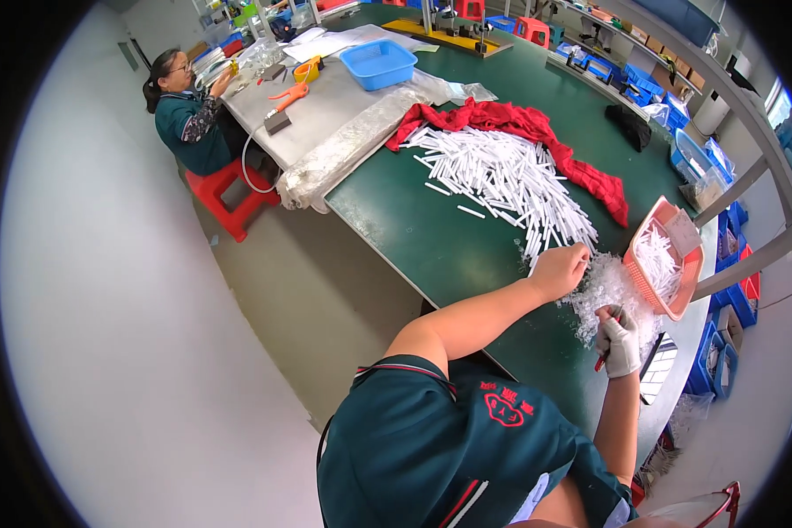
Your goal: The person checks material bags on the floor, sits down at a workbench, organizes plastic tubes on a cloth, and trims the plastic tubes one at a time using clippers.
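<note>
My left hand (559, 271) is bare and closed, its fingertips curled together at the near end of a heap of white sticks (502, 172). What it pinches, if anything, is too small to make out. My right hand (619, 343), in a white glove with bare fingertips, is closed around a slim red-handled tool (601, 361) whose kind I cannot tell. Between and around both hands lie many small clear plastic pieces (609, 290). Just beyond my right hand, a pink basket (642, 280) holds more white sticks.
A crumpled red cloth (537, 123) borders the heap on the green table (387, 211). A phone (658, 370) lies beside my right wrist. Grey metal posts (739, 189) rise at the right. Farther left, a person (189, 123) sits at a grey-covered table with a blue basin (378, 63).
</note>
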The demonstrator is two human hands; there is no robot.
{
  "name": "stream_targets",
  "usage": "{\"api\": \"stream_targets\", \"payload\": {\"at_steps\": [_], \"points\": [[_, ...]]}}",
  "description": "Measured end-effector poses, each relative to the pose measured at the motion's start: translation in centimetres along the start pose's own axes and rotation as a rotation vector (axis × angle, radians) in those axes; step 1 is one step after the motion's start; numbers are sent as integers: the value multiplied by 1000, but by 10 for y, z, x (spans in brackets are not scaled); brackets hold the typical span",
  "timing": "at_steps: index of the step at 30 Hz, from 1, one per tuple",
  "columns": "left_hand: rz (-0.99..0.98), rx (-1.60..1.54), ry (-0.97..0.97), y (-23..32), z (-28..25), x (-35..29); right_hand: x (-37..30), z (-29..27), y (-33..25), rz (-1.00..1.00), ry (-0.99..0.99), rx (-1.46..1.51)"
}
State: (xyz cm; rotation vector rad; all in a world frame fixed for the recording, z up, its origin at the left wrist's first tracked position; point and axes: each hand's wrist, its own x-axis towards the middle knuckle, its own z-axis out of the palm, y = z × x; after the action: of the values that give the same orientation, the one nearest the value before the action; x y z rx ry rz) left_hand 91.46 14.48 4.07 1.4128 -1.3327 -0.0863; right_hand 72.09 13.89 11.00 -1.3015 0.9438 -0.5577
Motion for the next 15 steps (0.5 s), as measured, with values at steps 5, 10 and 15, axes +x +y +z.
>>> {"api": "stream_targets", "payload": {"at_steps": [5, 10, 15], "points": [[-112, 53, 15, 8, -33, 17, -6, 7, -4, 71, -73, 55], [-304, 163, 77, -5, -89, -1, -1, 11, 0, 122, -168, -1], [-485, 156, -130, -7, -101, -14, 4, 6, 15, 200, -192, -103]]}}
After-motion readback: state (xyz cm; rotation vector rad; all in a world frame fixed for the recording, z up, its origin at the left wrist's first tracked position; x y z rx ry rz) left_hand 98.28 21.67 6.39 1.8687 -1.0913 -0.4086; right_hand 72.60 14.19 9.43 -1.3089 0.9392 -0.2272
